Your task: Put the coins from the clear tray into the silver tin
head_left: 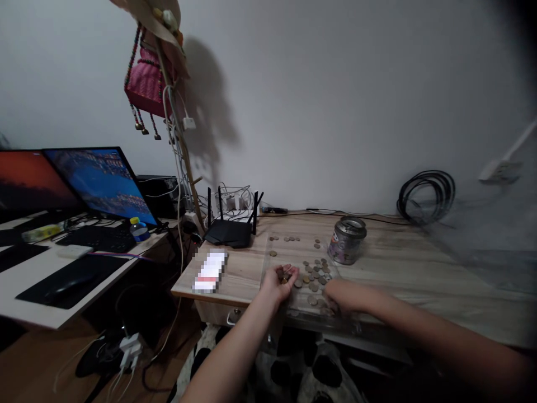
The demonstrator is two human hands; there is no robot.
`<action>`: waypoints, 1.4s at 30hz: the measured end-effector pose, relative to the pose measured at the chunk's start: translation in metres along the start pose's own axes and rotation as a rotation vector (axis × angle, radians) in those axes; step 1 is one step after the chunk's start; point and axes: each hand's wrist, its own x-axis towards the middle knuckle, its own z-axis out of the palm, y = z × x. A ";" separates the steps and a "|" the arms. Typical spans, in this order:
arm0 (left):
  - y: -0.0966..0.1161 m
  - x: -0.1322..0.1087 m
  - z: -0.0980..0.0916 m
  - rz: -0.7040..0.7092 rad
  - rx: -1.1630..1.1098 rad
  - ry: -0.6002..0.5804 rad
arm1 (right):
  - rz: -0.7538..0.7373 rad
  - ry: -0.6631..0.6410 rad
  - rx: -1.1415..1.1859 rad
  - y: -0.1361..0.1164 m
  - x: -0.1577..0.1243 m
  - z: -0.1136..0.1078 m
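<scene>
Palm up and cupped, my left hand [282, 284] has its fingers curled around a few coins [285, 277]. My right hand [338, 295] reaches in from the right, low over the near edge of the desk. Its fingers point down among the coins and are blurred, so their grip is unclear. Between and beyond my hands lie several loose coins [314, 286], silver and some golden, on a clear mat. Farther back, small groups of coins [292, 239] lie in a row. A round metal tin [347, 240] with a printed side stands upright just behind the loose coins.
A phone [211, 270] with a lit screen lies left of my hands. Behind it stands a black router [230, 232] with upright antennas. A coiled black cable [425, 197] leans on the wall at right. Monitors [100, 182] stand on another desk at far left.
</scene>
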 end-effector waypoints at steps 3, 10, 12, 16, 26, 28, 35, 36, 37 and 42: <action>0.011 0.001 0.017 -0.057 0.152 -0.079 | -0.096 0.098 0.237 0.015 0.011 -0.013; 0.050 0.039 0.059 -0.304 0.740 -0.240 | -0.292 0.388 0.820 0.040 0.057 -0.071; 0.058 0.051 0.068 -0.410 0.887 -0.304 | -0.286 0.392 0.927 0.042 0.077 -0.078; 0.068 0.071 0.077 -0.493 0.983 -0.359 | -0.253 0.431 1.002 0.049 0.113 -0.077; 0.077 0.093 0.059 -0.454 0.694 -0.446 | -0.145 0.751 0.853 0.068 0.110 -0.067; 0.074 0.095 0.056 -0.404 0.643 -0.395 | -0.019 1.051 0.758 0.082 0.090 -0.066; 0.058 0.096 0.051 -0.251 0.751 -0.315 | 0.744 1.346 0.386 0.164 0.041 -0.044; 0.057 0.095 0.052 -0.228 0.776 -0.321 | 0.736 1.307 0.389 0.173 0.042 -0.040; 0.057 0.093 0.053 -0.206 0.798 -0.327 | 0.699 1.289 0.395 0.179 0.045 -0.037; 0.059 0.092 0.053 -0.081 0.891 -0.354 | 0.622 1.324 0.390 0.186 0.060 -0.033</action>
